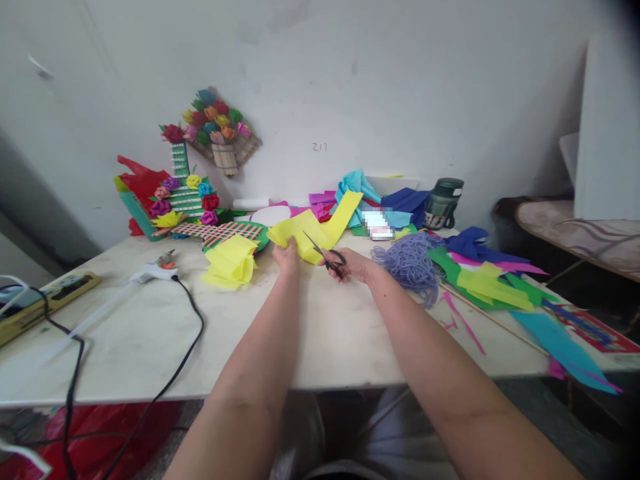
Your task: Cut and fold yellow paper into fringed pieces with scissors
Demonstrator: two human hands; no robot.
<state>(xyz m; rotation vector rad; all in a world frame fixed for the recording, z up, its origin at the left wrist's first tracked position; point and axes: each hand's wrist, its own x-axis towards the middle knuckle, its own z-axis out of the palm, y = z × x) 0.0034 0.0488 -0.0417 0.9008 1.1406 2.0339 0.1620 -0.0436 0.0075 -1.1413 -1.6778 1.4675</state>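
My left hand [287, 255] pinches the near edge of a yellow crepe paper strip [313, 230], which stretches up to the right over other papers. In my right hand [353, 265] is a pair of dark-handled scissors [334, 261], fingers closed round the handles. The blades point up and left, against the yellow paper; whether they are cutting into it I cannot tell. To the left of my left hand lies a loose pile of yellow paper pieces [231, 263]. A bundle of purple yarn [410, 261] is just right of my right hand.
A hot glue gun [155, 270] with its black cord lies left, near a yellow power strip [50, 303]. Paper-flower crafts [187, 200] stand at the back. A dark green bottle [444, 203], coloured paper scraps [493, 287] and a thin stick [493, 317] are on the right.
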